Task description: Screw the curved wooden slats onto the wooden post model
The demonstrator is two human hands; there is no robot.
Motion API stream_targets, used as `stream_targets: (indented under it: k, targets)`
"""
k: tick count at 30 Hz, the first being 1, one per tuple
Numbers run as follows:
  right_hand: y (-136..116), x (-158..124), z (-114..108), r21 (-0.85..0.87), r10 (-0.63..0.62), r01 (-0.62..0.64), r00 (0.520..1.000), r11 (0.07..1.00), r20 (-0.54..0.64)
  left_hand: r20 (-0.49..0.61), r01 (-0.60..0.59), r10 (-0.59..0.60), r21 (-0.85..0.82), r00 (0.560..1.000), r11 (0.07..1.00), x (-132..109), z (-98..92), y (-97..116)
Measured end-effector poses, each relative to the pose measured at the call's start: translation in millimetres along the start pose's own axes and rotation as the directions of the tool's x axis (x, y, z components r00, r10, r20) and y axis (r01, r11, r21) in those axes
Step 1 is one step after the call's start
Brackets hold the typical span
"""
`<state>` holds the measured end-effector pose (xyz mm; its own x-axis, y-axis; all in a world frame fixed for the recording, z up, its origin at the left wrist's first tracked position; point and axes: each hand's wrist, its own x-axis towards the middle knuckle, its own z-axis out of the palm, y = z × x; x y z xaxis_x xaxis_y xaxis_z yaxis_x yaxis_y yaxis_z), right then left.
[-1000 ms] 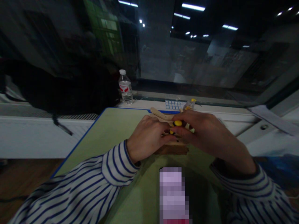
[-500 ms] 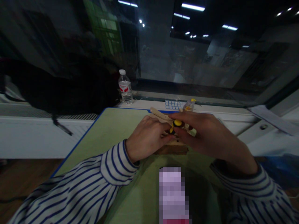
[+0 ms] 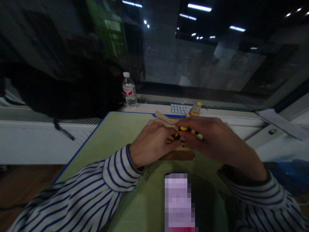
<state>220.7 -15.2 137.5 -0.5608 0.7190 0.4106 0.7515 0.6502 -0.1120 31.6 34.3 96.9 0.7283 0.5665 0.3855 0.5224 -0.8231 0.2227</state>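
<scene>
Two hands are meeting over a small wood model (image 3: 180,149) that is sitting on the green bench (image 3: 113,138), straight ahead of the person. The left hand (image 3: 152,141) is lying curled, knuckles up, with its fingertips resting against the model's left side; whether it is really gripping the wood cannot be told. The right hand (image 3: 212,138) is closing thumb and forefinger on a little yellow part (image 3: 183,128), which is showing just between the two hands, at the top of the model and touching something small and black right under it. Beneath the fingers of both hands a brown block (image 3: 180,155) is forming the model's base, its near edge peeking out toward the person. Two pale sticks (image 3: 164,117) are poking out beyond the left hand's fingers, slanting away and leftward. Just past the right hand, on the white sill (image 3: 241,119), a small glue bottle (image 3: 195,109) with a yellow cap is lying tilted, and a blue grid card (image 3: 178,108) is lying just left of it. Farther beyond the left hand a water bottle (image 3: 129,90) is standing upright, with a black bag (image 3: 72,93) slumping well off to that hand's outer side. Striped sleeves (image 3: 96,190) are covering both forearms.
</scene>
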Motion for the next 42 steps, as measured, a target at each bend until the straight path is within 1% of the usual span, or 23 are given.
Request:
stream_targets:
  k: [10,19,23,28,36,42]
  targets:
    - [0.2,-1.1,-0.9,-0.01,0.001,-0.001,1.0,1.0,-0.006,0.031,0.027,-0.026,-0.017,0.999,0.999,-0.1,0.0,-1.0]
    - [-0.9,0.9,-0.1,-0.052,0.017,-0.018,1.0,0.998,-0.022,0.034,0.084,-0.084,-0.005,0.996,0.996,0.1,1.5,-1.8]
    - [-1.0,1.6,0.7,-0.064,0.022,-0.024,0.999,0.998,-0.028,0.026,0.063,-0.062,-0.026,0.998,0.998,0.6,1.4,-2.0]
    - [-1.9,0.9,2.1,-0.08,-0.008,0.003,0.998,0.997,-0.056,0.02,0.058,-0.058,-0.009,0.998,0.998,0.2,0.4,-1.8]
    - [-0.7,0.8,3.1,-0.057,-0.003,0.0,0.999,0.998,-0.048,0.02,0.02,-0.02,-0.041,1.0,0.999,0.6,0.1,-2.9]
    - [-1.1,0.5,2.4,-0.033,-0.007,0.006,1.0,0.999,-0.028,0.036,0.026,-0.024,-0.046,0.999,0.999,-0.8,-0.8,-2.9]
